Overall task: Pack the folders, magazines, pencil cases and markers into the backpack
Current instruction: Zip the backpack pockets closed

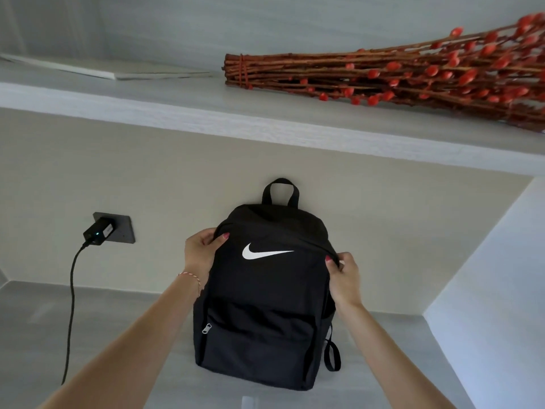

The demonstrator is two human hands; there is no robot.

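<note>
Black fabric backpack with white swoosh [265,305] upright on grey desk surface [124,335], back against beige wall. Left hand [200,249] gripping upper left edge, thumb on front panel; right hand [343,278] pinching upper right edge by the zip line. Front pocket zipped. Above, on pale shelf [177,104]: bundle of red-budded twigs [383,75], thin white booklet [112,67]. Left: black charger [98,231] plugged into dark wall socket.

head view | looks forward, slightly down | backpack [265,290] close, centred | shelf [177,113] above
</note>
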